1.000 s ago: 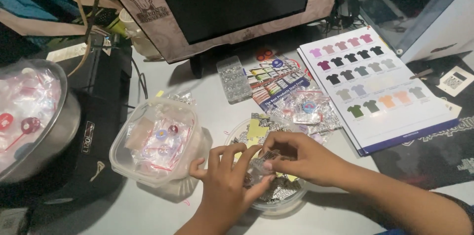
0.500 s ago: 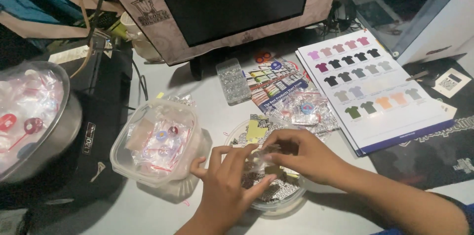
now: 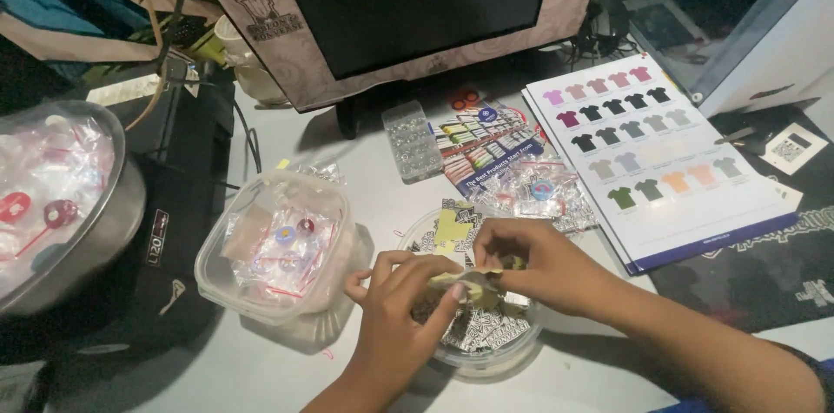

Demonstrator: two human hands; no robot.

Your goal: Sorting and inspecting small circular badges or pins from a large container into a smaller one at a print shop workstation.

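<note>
Yellowish paper backing strip (image 3: 465, 281) is pinched between left hand (image 3: 400, 317) and right hand (image 3: 534, 261), over a round clear plastic sticker tub (image 3: 486, 352).

- Dark monitor screen (image 3: 417, 5) in a pale patterned frame, at the back
- White shirt-colour chart (image 3: 660, 157), right
- Clear plastic packets (image 3: 278, 244) in a tub, left

The pale tabletop (image 3: 261, 370) carries a clear tub (image 3: 276, 248) at left, a round bowl (image 3: 486, 352) near, a shirt chart (image 3: 660, 161) right, and a monitor (image 3: 417, 13) far.
</note>
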